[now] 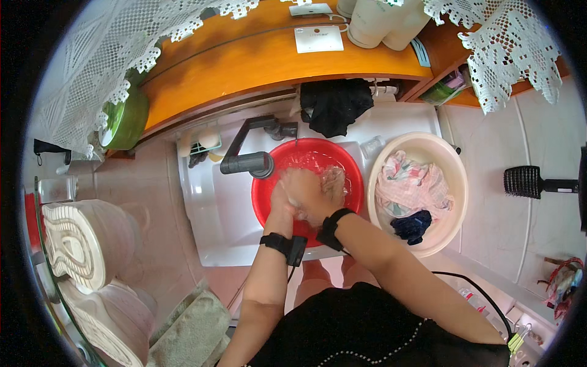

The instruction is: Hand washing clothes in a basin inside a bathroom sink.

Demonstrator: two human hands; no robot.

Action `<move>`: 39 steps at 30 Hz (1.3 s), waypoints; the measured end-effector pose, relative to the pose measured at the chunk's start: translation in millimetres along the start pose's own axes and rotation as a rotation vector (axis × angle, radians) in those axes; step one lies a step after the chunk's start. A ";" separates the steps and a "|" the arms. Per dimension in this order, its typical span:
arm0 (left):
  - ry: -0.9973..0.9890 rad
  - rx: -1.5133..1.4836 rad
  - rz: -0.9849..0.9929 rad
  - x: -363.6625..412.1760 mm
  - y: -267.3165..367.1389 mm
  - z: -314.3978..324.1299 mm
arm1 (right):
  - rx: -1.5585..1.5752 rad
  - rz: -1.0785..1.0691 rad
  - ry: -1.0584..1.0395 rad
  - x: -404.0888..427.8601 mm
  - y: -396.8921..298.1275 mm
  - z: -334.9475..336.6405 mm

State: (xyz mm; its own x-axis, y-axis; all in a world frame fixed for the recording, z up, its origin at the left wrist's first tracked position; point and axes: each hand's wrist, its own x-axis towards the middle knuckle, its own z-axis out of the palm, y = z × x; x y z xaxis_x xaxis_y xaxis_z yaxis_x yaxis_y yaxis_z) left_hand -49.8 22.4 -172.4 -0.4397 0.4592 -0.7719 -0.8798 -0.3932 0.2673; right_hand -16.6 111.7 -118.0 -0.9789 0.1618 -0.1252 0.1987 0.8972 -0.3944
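Observation:
A red plastic basin [356, 158] of water sits in the white washbasin [220, 215]. Inside it, my left hand [280, 198] and my right hand [306, 188] are pressed together, fingers blurred and partly hidden. A pale, wet cloth [334, 182] bunches between them and spreads to the right of my right hand in the water. A black strap with a small device circles each wrist. Over the red basin's left rim reaches the head of a dark grey swivel faucet [257, 164].
To the right, a cream plastic basin [462, 197] holds pink patterned fabric [408, 183] and a dark navy cloth [412, 227]. Black cloth [337, 105] hangs behind the faucet. A wooden shelf [238, 69] overhangs the back; white slippers [87, 243] and a grey-green towel [192, 330] are at left.

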 end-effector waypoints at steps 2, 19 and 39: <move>0.029 0.002 0.036 -1.5 8.0 -18.0 | 0.242 0.080 0.026 1.1 5.0 7.7; 0.234 0.005 0.071 -1.3 -10.0 -2.0 | 1.244 0.374 -0.011 -10.4 30.8 36.0; -0.061 -0.148 0.100 -28.4 7.7 -7.1 | 0.256 0.159 0.024 7.5 -13.7 3.7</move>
State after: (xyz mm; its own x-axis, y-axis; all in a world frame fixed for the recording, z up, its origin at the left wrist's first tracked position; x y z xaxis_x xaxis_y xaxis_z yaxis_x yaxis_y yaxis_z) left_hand -42.9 0.7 -152.6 -0.5382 0.4578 -0.7077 -0.7966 -0.5506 0.2497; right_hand -26.5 99.2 -116.9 -0.9347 0.3046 -0.1830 0.3524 0.7277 -0.5885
